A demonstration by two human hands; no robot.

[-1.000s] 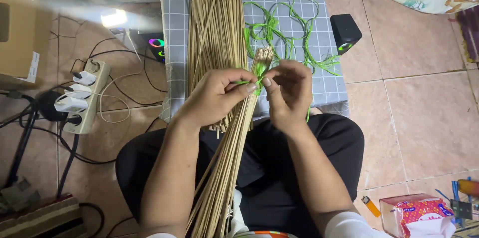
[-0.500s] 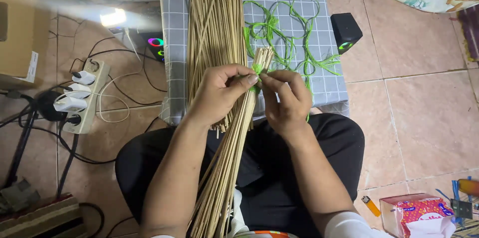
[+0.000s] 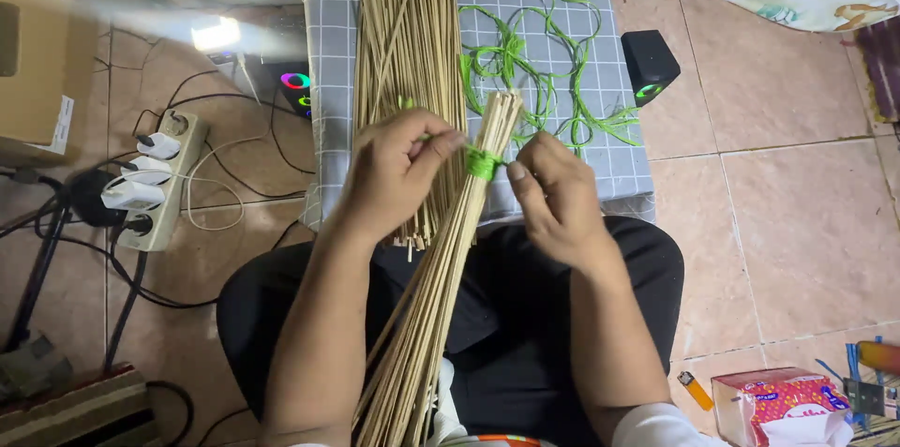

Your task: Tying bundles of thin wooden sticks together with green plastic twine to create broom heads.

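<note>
Over a grey checked cloth [image 3: 614, 166], the left hand [image 3: 398, 171] and right hand [image 3: 553, 194] pinch a green string [image 3: 483, 164] wound around a slanting bundle of thin sticks [image 3: 441, 288], beside loose green strings [image 3: 544, 81]

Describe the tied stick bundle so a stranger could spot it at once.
Start at the grey checked cloth on the tiled floor. The tied bundle slants from the cloth's near edge down over the lap, between both hands. Unlike the loose stick pile behind, green string binds its top.
</note>
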